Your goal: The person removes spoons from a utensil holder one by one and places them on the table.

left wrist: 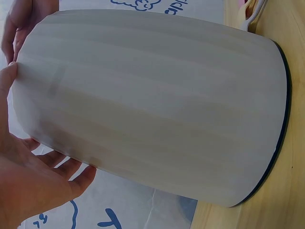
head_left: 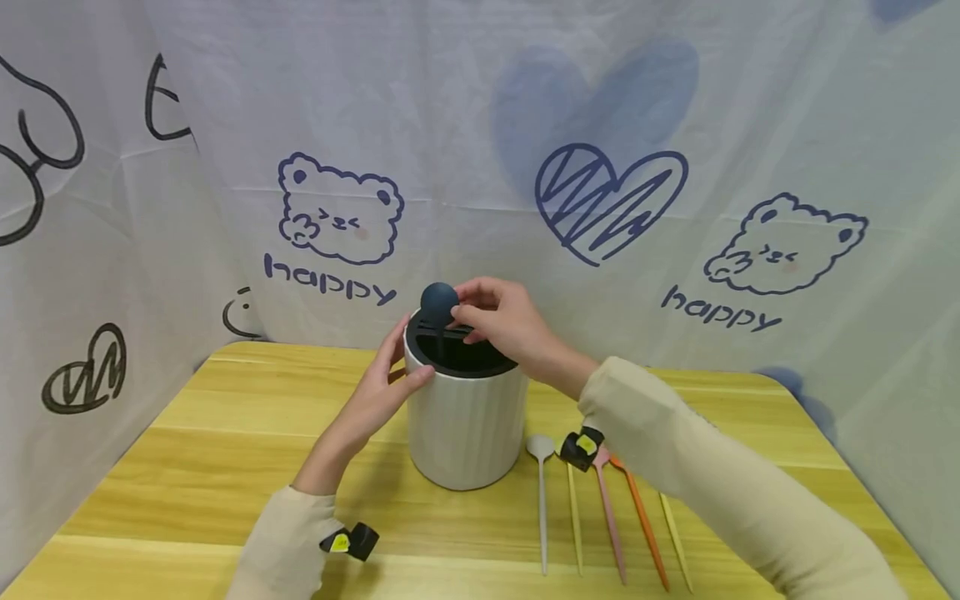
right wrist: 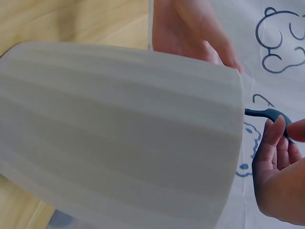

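Note:
A dark blue spoon [head_left: 439, 302] stands bowl up, its handle reaching down into a white ribbed canister [head_left: 467, 429] with a black inner rim. My right hand [head_left: 510, 321] pinches the spoon by its bowl above the opening. In the right wrist view the spoon's neck [right wrist: 257, 113] shows between the canister's rim and the fingers. My left hand [head_left: 378, 396] holds the canister at its upper left, thumb near the rim and fingers along the side. The left wrist view shows those fingers [left wrist: 66, 164] against the ribbed wall. The lower end of the spoon's handle is hidden inside.
Right of the canister several long-handled utensils lie side by side on the wooden table [head_left: 187, 467]: a white spoon [head_left: 542, 500], a pink one [head_left: 611, 525], an orange one [head_left: 645, 525] and yellow ones, partly under the right sleeve. A printed cloth [head_left: 465, 125] hangs behind.

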`<action>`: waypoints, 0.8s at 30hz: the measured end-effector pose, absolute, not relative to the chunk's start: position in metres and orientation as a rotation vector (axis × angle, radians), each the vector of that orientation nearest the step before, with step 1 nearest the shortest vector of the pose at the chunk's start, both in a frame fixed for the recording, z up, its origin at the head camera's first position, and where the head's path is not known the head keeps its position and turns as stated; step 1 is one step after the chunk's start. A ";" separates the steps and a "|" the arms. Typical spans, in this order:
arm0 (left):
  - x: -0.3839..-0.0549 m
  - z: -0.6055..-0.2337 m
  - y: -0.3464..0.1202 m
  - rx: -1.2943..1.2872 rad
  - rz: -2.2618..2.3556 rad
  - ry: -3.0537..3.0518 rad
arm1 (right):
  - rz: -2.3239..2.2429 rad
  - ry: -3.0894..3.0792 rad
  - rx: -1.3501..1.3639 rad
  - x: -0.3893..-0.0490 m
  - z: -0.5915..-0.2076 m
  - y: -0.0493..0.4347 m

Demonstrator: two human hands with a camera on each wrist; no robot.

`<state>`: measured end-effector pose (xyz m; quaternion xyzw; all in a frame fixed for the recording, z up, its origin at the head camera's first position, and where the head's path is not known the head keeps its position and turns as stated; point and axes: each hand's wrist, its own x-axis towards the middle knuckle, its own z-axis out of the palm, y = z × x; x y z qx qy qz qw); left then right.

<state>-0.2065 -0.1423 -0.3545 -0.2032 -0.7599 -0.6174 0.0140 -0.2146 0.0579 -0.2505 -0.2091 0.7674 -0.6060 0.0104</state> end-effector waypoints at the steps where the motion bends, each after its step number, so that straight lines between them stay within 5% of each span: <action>1: -0.206 -0.355 -0.142 -0.630 -1.919 -2.367 | -1.905 2.387 -0.656 -0.215 -0.250 0.060; 24: -0.208 -0.355 -0.142 -0.616 -1.905 -2.370 | -2.144 2.208 -0.802 -0.215 -0.226 0.089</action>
